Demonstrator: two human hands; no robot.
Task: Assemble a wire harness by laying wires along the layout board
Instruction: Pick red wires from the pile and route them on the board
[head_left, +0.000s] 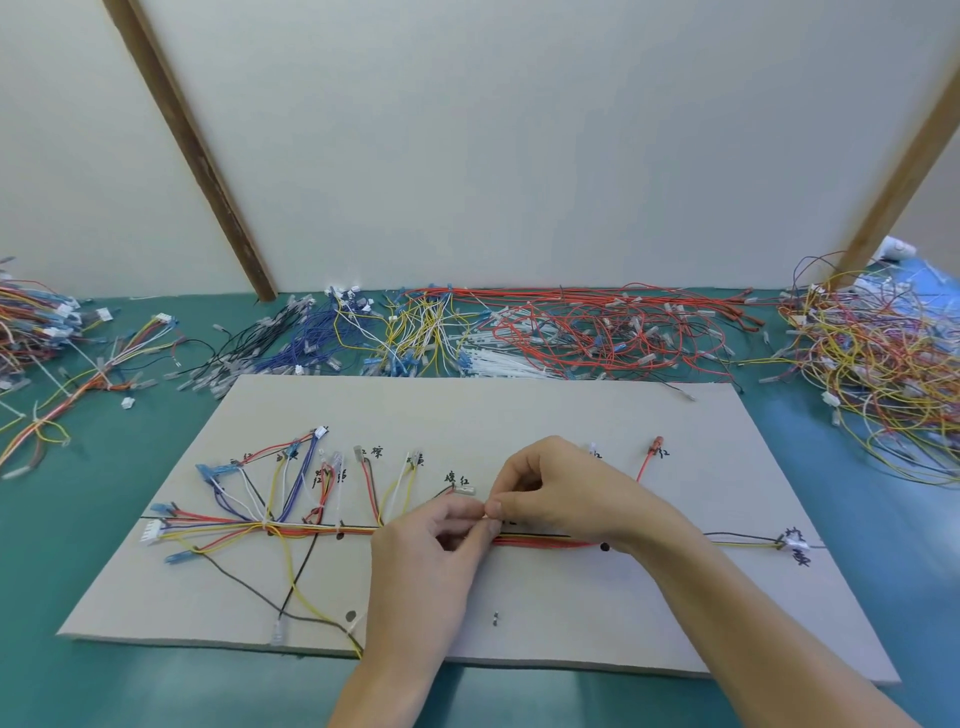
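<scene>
A grey layout board (519, 415) lies on the green table, marked with black lines and hand-written labels. A wire harness (291, 527) of red, yellow, blue, white and black wires runs along its main line, with branches fanning up at the left and a white connector (151, 531) at the far left. My left hand (431, 551) and right hand (550, 488) meet over the bundle at the board's middle. Both pinch a thin white piece, perhaps a tie, at the same spot. The bundle beneath my hands is hidden. A red wire (649, 460) branches up at the right.
Loose wire heaps lie along the back of the table: black and blue (280, 343), yellow (415, 332), white ties (498, 361), red (613, 332). Mixed tangles sit at far left (36, 327) and far right (878, 364). A wall stands behind.
</scene>
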